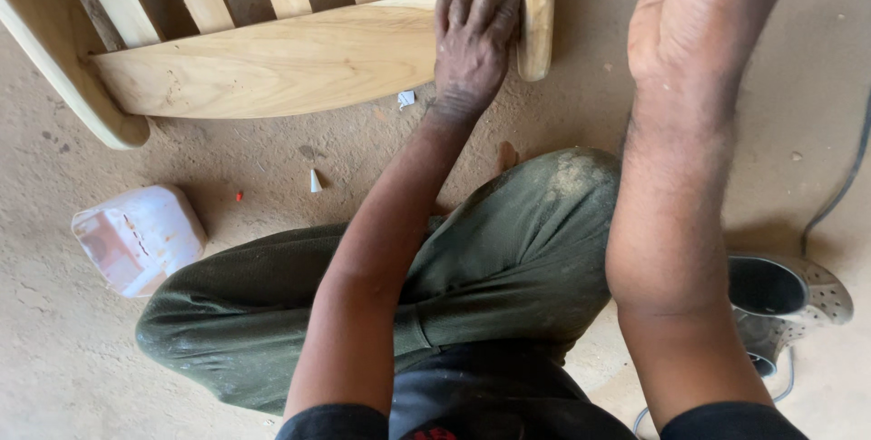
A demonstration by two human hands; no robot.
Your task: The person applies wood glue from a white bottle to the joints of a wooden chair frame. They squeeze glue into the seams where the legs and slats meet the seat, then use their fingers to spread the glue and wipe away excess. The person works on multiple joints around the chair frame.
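Pale unfinished wooden slatted frame (272, 63): lies on the sandy floor (581, 113), ahead of the knees. Left hand (472, 41): fingers curled, pressed against the frame's broad curved rail beside its rounded end post. Right hand (699, 14): raised, holding nothing, fingers out of view. White translucent plastic jug (138, 239): on floor, left of the olive trousers (490, 259).

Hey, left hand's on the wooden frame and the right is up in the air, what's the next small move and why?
Probably bring the raised right hand down onto the post: only the left hand steadies the wooden frame, pressing where board meets post.
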